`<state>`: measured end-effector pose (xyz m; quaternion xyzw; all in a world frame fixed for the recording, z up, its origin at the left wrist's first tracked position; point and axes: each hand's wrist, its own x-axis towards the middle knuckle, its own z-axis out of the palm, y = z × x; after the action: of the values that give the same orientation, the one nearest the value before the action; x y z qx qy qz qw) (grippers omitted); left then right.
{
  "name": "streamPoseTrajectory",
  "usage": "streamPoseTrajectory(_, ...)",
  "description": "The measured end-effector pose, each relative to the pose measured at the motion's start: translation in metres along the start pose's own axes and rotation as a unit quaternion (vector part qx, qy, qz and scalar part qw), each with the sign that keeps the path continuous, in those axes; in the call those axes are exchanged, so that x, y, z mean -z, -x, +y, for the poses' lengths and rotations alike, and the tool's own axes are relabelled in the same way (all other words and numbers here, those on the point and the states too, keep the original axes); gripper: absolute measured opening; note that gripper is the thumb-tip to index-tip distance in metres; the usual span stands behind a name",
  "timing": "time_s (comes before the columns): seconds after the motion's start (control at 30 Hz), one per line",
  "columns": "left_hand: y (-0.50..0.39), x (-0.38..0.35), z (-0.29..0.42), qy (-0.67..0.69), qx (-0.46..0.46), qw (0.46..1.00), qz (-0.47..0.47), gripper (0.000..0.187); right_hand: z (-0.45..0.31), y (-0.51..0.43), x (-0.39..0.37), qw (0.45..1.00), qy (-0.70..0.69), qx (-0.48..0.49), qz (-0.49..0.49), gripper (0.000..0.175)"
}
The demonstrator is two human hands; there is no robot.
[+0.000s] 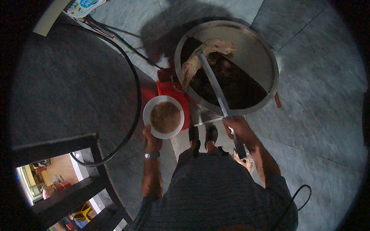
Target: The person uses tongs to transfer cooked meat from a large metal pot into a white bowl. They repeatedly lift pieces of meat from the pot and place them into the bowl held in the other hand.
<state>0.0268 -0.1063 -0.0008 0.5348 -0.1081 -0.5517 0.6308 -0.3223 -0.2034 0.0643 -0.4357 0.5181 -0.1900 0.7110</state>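
My left hand (152, 140), with a metal-band watch at its wrist, grips the near rim of a round white bowl (146, 114). Brownish contents (165, 117) fill the bowl's middle; liquid or grain, I cannot tell. In my right hand (241, 128) is a long flat metal bar (215, 83), which slants across a large round metal vessel (276, 57). At the bar's far end lies a crumpled tan piece (190, 68), cloth-like, draped over the vessel's left rim. One part of the vessel is dark inside; a pale, straight-edged plate (245, 49) spans the other part.
A red box-like thing (185, 106) stands beside the vessel, partly under the bowl. A black hose or cable (136, 86) curves along the left. Dark shelving or a window frame (95, 156) stands at lower left. A plastic tub lid (85, 7) shows at the top left. The floor (312, 86) is grey tile.
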Motion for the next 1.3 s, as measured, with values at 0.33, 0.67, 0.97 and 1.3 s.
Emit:
streamPoseTrajectory(0.33,0.001,0.0,-0.003,0.016,0.012,0.999,0.027,0.06,-0.007,-0.001,0.009,0.998,-0.006,-0.053,0.035,0.031)
streamPoseTrajectory(0.67,-0.002,-0.014,0.005,-0.024,0.013,1.0,0.004,0.058,-0.031,0.031,0.019,0.997,0.039,-0.065,0.018,0.031)
streamPoseTrajectory(0.97,-0.007,-0.019,0.007,-0.041,0.015,0.998,-0.042,0.059,-0.033,0.068,0.037,0.989,0.078,-0.119,0.044,0.037)
streamPoseTrajectory(1.3,-0.011,-0.018,0.007,-0.016,0.014,0.999,-0.029,0.057,-0.039,0.071,0.046,0.98,0.113,-0.14,0.084,0.045)
